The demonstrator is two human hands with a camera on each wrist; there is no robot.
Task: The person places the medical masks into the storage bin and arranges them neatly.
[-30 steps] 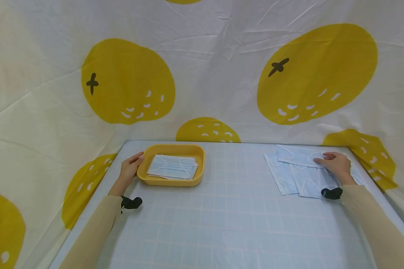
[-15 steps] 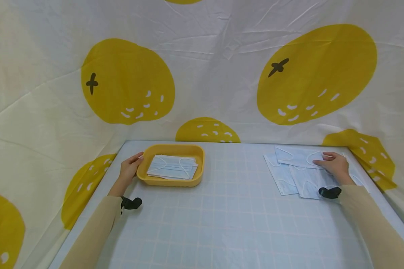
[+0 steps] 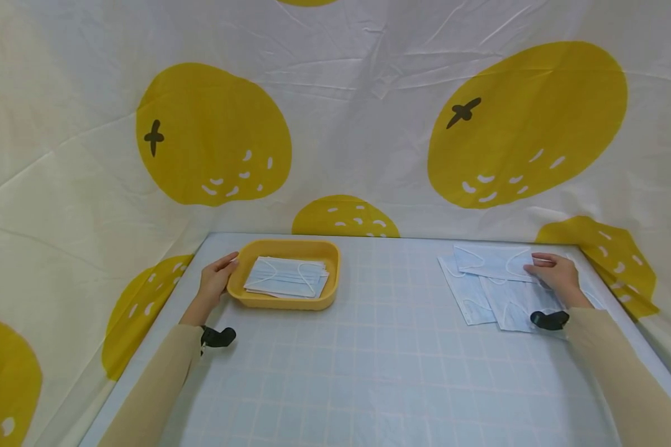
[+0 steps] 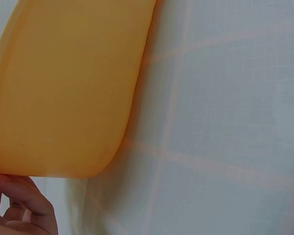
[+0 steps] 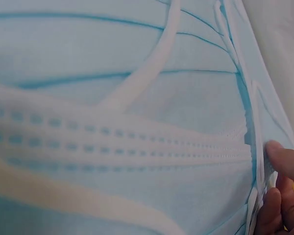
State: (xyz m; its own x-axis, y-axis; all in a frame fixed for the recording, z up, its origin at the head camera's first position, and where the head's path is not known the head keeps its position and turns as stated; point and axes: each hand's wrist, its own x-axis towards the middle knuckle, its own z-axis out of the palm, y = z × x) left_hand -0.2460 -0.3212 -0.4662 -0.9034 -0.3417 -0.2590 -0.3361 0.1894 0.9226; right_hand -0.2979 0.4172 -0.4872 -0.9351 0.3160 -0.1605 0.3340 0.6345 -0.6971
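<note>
A: Head view: left hand is bracing the tray, fingers relaxed. Right hand is lying on the top mask of the loose pile; pinch unclear.

B: Left wrist view: the tray wall is touching the fingers.

A: Right wrist view: fingertips are pinching a mask edge. Risk: stacked edges are bunching, so two could be lifting together.

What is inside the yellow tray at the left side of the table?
The yellow tray holds a small stack of blue face masks. The masks beneath the top one are mostly covered.
</note>
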